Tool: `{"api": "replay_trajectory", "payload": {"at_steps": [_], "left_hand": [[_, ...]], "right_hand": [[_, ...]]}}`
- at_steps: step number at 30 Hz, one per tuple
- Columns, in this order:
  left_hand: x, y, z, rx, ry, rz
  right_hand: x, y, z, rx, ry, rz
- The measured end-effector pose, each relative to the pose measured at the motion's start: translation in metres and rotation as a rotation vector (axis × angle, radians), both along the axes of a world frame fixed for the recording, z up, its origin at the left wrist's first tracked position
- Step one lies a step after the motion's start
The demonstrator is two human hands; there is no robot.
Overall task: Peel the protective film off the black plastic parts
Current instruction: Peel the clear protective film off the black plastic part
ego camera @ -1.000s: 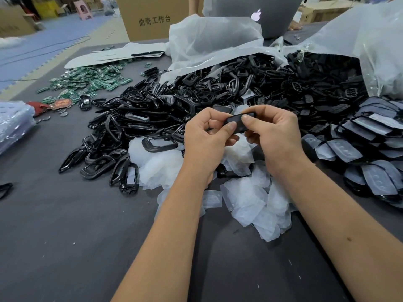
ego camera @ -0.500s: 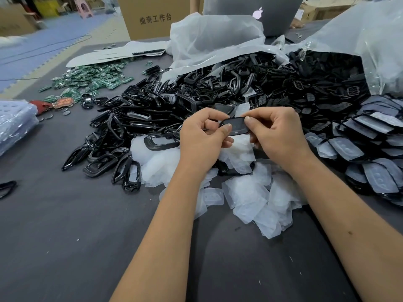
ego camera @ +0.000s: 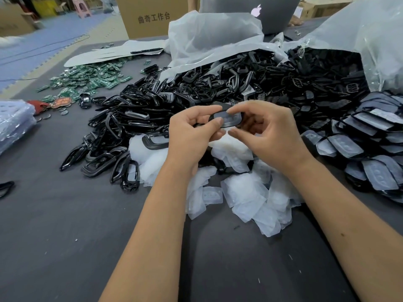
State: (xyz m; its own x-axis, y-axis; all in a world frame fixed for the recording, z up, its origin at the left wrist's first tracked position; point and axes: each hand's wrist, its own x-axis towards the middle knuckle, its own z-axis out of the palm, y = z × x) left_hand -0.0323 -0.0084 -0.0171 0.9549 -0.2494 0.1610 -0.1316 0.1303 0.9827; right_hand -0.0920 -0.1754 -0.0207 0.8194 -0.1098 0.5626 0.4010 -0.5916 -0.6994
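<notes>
I hold one black plastic part [ego camera: 227, 119] above the table, its pale protective film facing me. My left hand [ego camera: 192, 136] pinches its left end between thumb and forefinger. My right hand [ego camera: 272, 131] curls its forefinger over the part's top right edge, while its thumb sits just below the part. Under my hands lies a heap of peeled white film pieces [ego camera: 246, 192]. Film-covered black parts [ego camera: 370, 144] are stacked at the right. A large pile of bare black frames [ego camera: 152, 110] spreads behind and to the left.
Green circuit boards [ego camera: 87, 81] lie at the back left. Open plastic bags [ego camera: 218, 33] spill more black parts at the back, with a laptop [ego camera: 250, 9] and a cardboard box [ego camera: 150, 16] behind. A clear bag [ego camera: 13, 120] sits at the left edge. The grey table [ego camera: 65, 236] is bare near me.
The part has turned so its filmed face shows toward me. My right thumb has come off the part and dropped below it, and my right forefinger has moved onto the top edge.
</notes>
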Motion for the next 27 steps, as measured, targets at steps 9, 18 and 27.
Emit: {"api": "replay_trajectory", "payload": {"at_steps": [9, 18, 27], "left_hand": [[-0.005, -0.008, 0.007, -0.264, 0.205, -0.041], [-0.010, -0.012, 0.003, -0.232, 0.173, -0.085], [-0.010, -0.012, 0.004, -0.282, 0.223, -0.079]], "right_hand": [[0.002, 0.004, 0.004, 0.038, -0.032, -0.133], [0.002, 0.010, 0.008, 0.750, 0.289, 0.033], [0.003, 0.000, 0.007, 0.834, 0.326, 0.135]]}}
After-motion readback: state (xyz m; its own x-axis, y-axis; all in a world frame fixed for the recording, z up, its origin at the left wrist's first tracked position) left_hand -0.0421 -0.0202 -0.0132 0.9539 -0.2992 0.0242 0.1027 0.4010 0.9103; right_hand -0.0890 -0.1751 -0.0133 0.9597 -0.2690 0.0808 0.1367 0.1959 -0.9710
